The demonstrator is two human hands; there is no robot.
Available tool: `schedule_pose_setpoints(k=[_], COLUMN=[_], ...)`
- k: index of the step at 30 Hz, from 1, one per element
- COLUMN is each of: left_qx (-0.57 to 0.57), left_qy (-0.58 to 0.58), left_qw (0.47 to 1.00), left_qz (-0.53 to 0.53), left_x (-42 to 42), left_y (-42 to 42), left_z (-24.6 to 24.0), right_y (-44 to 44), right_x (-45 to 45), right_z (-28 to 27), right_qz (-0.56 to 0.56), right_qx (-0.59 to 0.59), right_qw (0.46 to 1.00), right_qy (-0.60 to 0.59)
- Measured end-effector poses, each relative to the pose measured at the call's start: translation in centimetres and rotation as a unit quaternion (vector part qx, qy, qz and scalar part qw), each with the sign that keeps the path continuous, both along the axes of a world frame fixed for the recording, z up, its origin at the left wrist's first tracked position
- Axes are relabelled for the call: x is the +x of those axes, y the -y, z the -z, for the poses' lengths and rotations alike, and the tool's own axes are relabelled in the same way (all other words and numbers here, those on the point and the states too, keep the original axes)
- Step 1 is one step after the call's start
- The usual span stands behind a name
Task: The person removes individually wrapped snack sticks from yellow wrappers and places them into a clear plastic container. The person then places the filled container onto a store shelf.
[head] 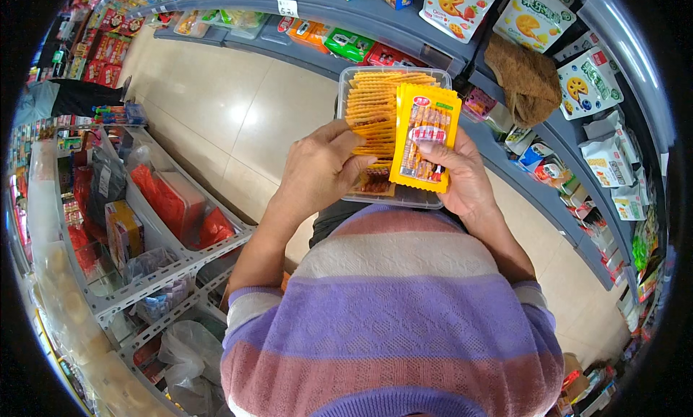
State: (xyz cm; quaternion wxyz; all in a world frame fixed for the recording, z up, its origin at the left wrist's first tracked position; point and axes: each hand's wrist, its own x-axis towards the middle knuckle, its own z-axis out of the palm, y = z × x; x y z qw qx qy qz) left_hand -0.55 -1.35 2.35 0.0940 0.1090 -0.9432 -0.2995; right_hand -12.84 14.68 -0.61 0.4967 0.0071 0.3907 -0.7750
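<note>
A clear plastic box (pixel 392 196) rests on my lap, holding a long row of yellow snack packets (pixel 371 105) stood on edge. At its near end, one packet (pixel 373 181) lies flatter, its printed face partly showing. My right hand (pixel 465 170) grips a small stack of the same yellow packets (pixel 425 141), fanned slightly, above the box's right side; the thumb presses on the top one. Over the box's left side is my left hand (pixel 325 168), with bent fingers and the thumb tip at the row. Whether it pinches a packet cannot be made out.
Grey store shelves (pixel 325 5) curve around the front and right, with white snack pouches (pixel 460 8) and a brown cloth (pixel 522 78). At left stands a metal rack (pixel 173 265) with red plastic bags (pixel 162 195) and a yellow carton (pixel 124 233). Tiled floor (pixel 216 92) lies between.
</note>
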Motion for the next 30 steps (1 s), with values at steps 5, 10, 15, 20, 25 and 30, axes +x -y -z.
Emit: schedule_pose_setpoints(k=[5, 10, 15, 20, 25, 30], left_qx=[0.239, 0.381, 0.481, 0.498, 0.521, 0.547], left_qy=[-0.105, -0.119, -0.054, -0.061, -0.015, 0.006], left_qw=[0.963, 0.914, 0.873, 0.862, 0.848, 0.827], left_qz=[-0.070, -0.073, -0.066, -0.071, -0.097, -0.128], left_x=[-1.4, -2.8, -3.3, -3.3, -3.0, -2.0], left_y=[-0.7, -1.0, -1.4, -1.2, -0.8, 0.1], left_z=[1.2, 2.5, 1.8, 2.1, -0.4, -1.3], right_y=[0.0, 0.2, 0.2, 0.5, 0.4, 0.5], right_x=[0.3, 0.5, 0.6, 0.6, 0.3, 0.0], right_z=[-0.1, 0.0, 0.2, -0.3, 0.3, 0.0], right_qz=[-0.020, -0.033, -0.051, -0.068, -0.042, -0.003], right_qx=[0.002, -0.002, 0.007, 0.009, 0.003, -0.028], right_qw=[0.999, 0.996, 0.991, 0.988, 0.992, 0.996], right_qy=[-0.037, -0.084, -0.124, -0.136, -0.119, -0.084])
